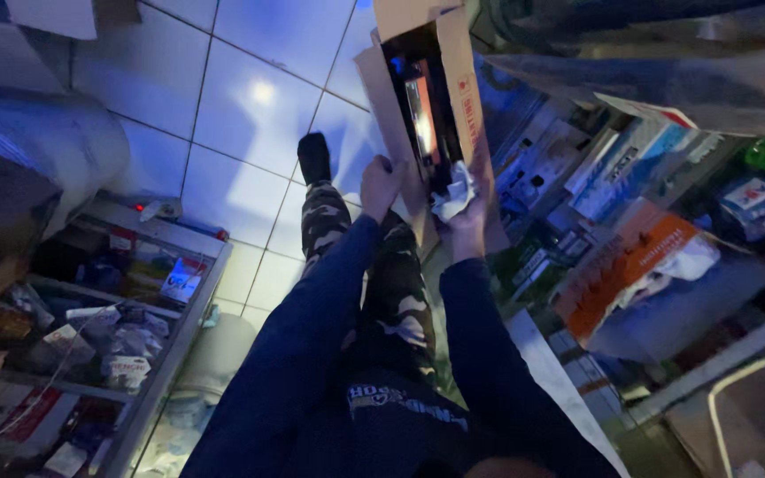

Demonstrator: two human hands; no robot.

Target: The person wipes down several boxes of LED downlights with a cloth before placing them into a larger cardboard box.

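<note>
Both arms outstretched over tiled floor [241, 106], left hand [380, 184] gripping open cardboard box's [456, 80] flap, fingers curled, right hand [469, 221] closed around crumpled white paper [453, 196] at box's mouth

Tiled floor [241, 106] open to the left of the cardboard box [453, 80]; glass shelf unit [135, 301] blocks lower left; stacked boxes [630, 204] crowd right side; own legs [382, 283] below.

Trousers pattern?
Camouflage, green and pale patches, on the trousers; head view.
</note>
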